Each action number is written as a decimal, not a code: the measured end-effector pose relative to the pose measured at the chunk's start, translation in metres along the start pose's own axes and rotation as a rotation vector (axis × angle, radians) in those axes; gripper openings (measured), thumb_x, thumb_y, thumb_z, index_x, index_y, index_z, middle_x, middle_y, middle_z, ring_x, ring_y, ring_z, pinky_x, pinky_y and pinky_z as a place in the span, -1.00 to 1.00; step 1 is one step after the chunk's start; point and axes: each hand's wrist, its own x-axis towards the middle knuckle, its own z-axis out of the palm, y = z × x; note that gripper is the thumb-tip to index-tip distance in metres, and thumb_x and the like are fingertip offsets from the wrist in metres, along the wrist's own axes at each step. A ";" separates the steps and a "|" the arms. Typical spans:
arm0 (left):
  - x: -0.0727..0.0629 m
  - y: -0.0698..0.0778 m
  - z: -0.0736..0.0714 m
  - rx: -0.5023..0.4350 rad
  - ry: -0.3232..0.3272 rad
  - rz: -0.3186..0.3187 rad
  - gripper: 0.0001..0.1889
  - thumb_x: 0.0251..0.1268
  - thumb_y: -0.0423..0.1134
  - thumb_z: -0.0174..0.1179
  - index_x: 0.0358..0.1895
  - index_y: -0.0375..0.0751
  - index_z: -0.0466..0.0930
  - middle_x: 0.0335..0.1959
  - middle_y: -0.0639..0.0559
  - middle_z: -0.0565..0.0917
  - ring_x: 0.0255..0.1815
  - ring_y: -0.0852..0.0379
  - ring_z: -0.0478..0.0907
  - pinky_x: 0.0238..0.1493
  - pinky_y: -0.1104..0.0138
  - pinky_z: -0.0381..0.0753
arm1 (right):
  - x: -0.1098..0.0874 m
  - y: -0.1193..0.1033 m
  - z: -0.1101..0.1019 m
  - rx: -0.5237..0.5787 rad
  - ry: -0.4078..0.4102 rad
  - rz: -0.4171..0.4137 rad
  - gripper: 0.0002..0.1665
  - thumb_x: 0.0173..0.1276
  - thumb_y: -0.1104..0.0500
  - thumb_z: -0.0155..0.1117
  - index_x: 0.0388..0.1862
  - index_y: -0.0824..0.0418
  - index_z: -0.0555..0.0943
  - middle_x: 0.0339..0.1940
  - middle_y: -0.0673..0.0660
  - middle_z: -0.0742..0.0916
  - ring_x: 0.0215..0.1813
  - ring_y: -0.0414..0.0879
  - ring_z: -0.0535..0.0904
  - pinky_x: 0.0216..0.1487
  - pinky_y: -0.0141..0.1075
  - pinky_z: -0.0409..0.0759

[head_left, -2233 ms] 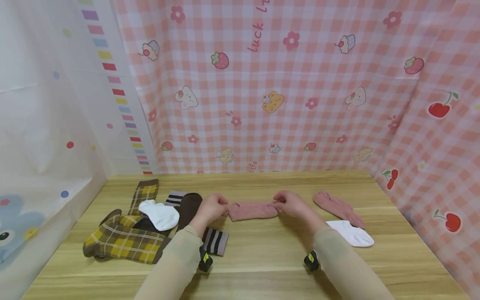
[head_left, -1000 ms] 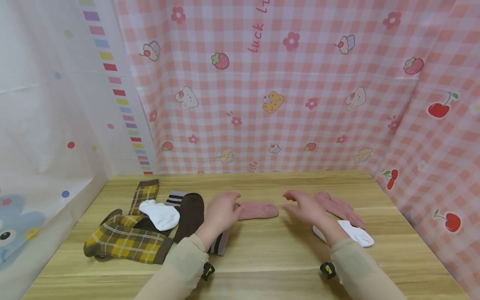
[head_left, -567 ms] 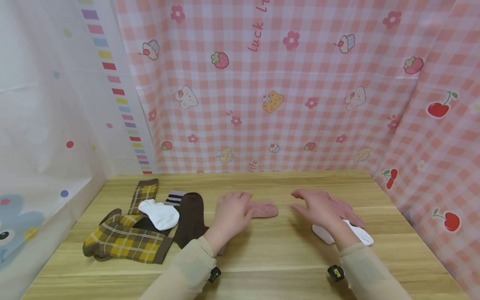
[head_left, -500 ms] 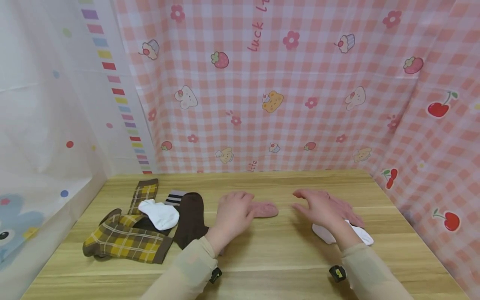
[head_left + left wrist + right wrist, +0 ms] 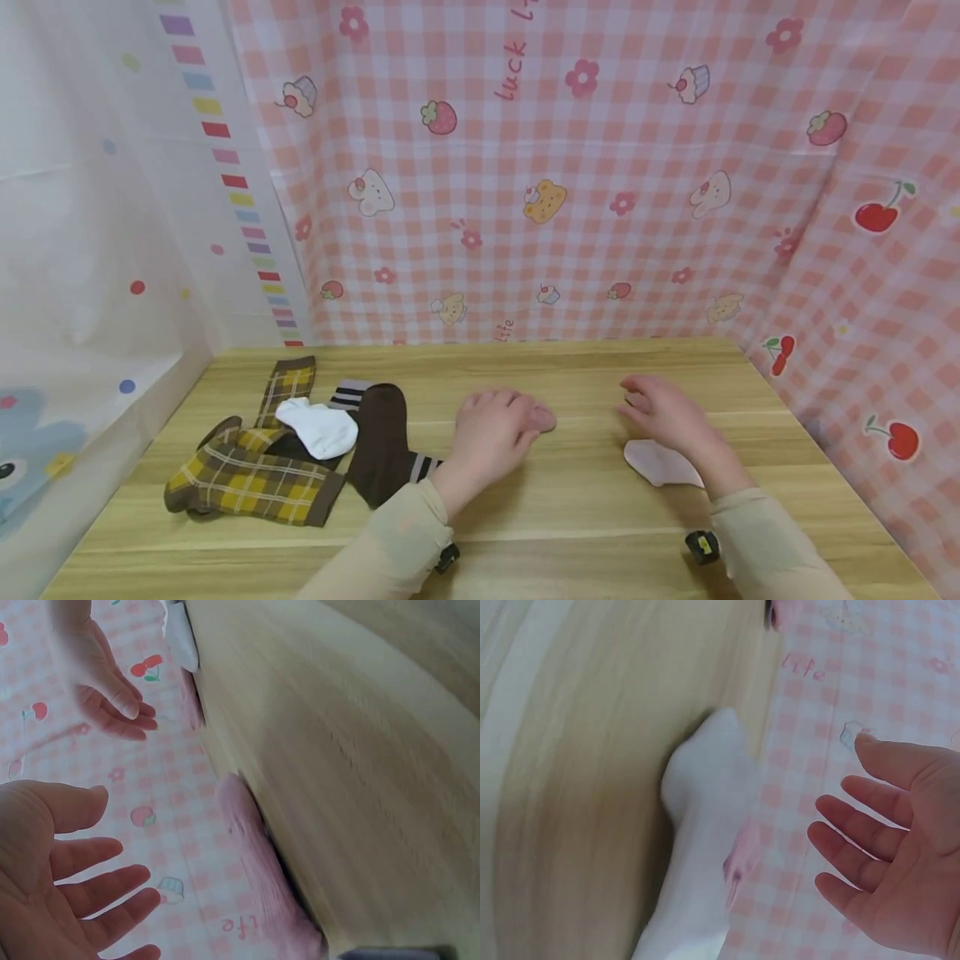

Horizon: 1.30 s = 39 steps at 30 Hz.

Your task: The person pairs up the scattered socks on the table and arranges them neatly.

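Note:
A pink sock (image 5: 542, 418) lies flat in the middle of the table, largely covered in the head view by my left hand (image 5: 491, 433). In the left wrist view that hand's fingers are spread and stand apart from the sock. Farther right, my right hand (image 5: 671, 421) hovers with relaxed fingers and holds nothing. Beneath and beside it are a white sock (image 5: 660, 463), partly hidden by the wrist, and a second pink sock (image 5: 742, 855), which shows in the right wrist view but is hidden behind the hand from above.
At the left is a loose heap: yellow-brown plaid socks (image 5: 255, 483), a white sock (image 5: 318, 428), and a dark brown sock (image 5: 382, 442) near grey-and-black striped cuffs (image 5: 350, 394). A pink checked curtain (image 5: 480, 208) hangs behind the wooden table (image 5: 555, 533).
Both hands have let go of the middle pink sock's ends. My left hand has shifted right over that sock; my right hand has moved right, over the other pink sock and white sock.

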 end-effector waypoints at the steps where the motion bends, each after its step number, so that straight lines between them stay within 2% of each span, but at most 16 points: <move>1: 0.000 0.002 0.000 -0.003 -0.006 -0.002 -0.61 0.30 0.00 0.30 0.14 -0.03 0.62 0.08 0.02 0.66 0.13 0.00 0.53 0.25 0.00 0.37 | -0.001 0.002 0.000 -0.002 0.008 0.003 -0.55 0.39 0.18 0.30 0.11 0.48 0.55 0.04 0.40 0.67 0.09 0.30 0.59 0.07 0.15 0.52; 8: -0.001 0.009 0.005 -0.004 -0.020 -0.005 -0.67 0.30 0.01 0.30 0.08 0.07 0.64 0.10 0.11 0.65 0.15 0.03 0.52 0.23 -0.03 0.33 | -0.006 0.017 -0.001 -0.049 0.015 0.009 -0.58 0.34 0.21 0.35 0.10 0.43 0.60 0.02 0.37 0.69 0.08 0.30 0.59 0.10 0.17 0.49; 14: -0.002 0.012 0.013 -0.042 0.009 0.062 -0.71 0.29 -0.08 0.32 0.05 0.02 0.66 0.08 0.06 0.66 0.12 0.01 0.54 0.19 -0.01 0.38 | -0.011 0.026 -0.002 -0.121 -0.020 0.065 -0.50 0.26 0.22 0.41 0.14 0.42 0.58 0.03 0.41 0.67 0.07 0.35 0.57 0.05 0.20 0.50; 21: -0.002 0.017 0.014 -0.024 -0.015 0.064 -0.67 0.30 -0.05 0.31 0.08 -0.02 0.65 0.14 0.06 0.63 0.15 0.00 0.52 0.21 -0.02 0.35 | -0.014 0.035 -0.003 -0.202 -0.042 0.099 -0.48 0.17 0.20 0.46 0.05 0.45 0.57 -0.07 0.43 0.66 -0.02 0.40 0.57 -0.05 0.20 0.53; 24: -0.003 0.019 0.015 -0.014 -0.023 0.063 -0.66 0.31 -0.03 0.30 0.09 -0.03 0.64 0.15 0.03 0.62 0.15 0.00 0.52 0.19 -0.01 0.38 | -0.014 0.037 -0.002 -0.210 -0.060 0.122 -0.51 0.17 0.19 0.47 0.01 0.42 0.59 -0.14 0.37 0.66 -0.06 0.36 0.57 -0.08 0.19 0.54; 28: -0.004 0.021 0.017 -0.004 -0.029 0.068 -0.62 0.31 -0.02 0.30 0.12 -0.05 0.62 0.16 0.01 0.61 0.17 0.01 0.52 0.17 0.03 0.40 | -0.014 0.044 0.001 -0.214 -0.080 0.134 -0.69 0.17 0.19 0.49 -0.22 0.30 0.58 -0.34 0.18 0.58 -0.25 0.16 0.53 -0.25 0.03 0.51; 31: -0.004 0.023 0.017 0.010 -0.034 0.071 -0.60 0.32 0.01 0.29 0.15 -0.05 0.61 0.16 0.01 0.61 0.18 0.02 0.51 0.17 0.05 0.41 | -0.014 0.048 0.004 -0.219 -0.087 0.127 -0.75 0.17 0.22 0.48 -0.36 0.20 0.53 -0.40 0.11 0.51 -0.33 0.06 0.45 -0.34 -0.04 0.45; 39: -0.001 0.028 0.021 0.017 -0.043 0.076 -0.56 0.30 0.02 0.30 0.18 -0.07 0.61 0.12 0.01 0.62 0.15 0.03 0.51 0.13 0.07 0.44 | -0.009 0.050 0.006 -0.254 -0.075 0.119 -0.89 0.21 0.35 0.36 -0.37 0.25 0.57 -0.39 0.15 0.55 -0.33 0.10 0.52 -0.28 0.03 0.55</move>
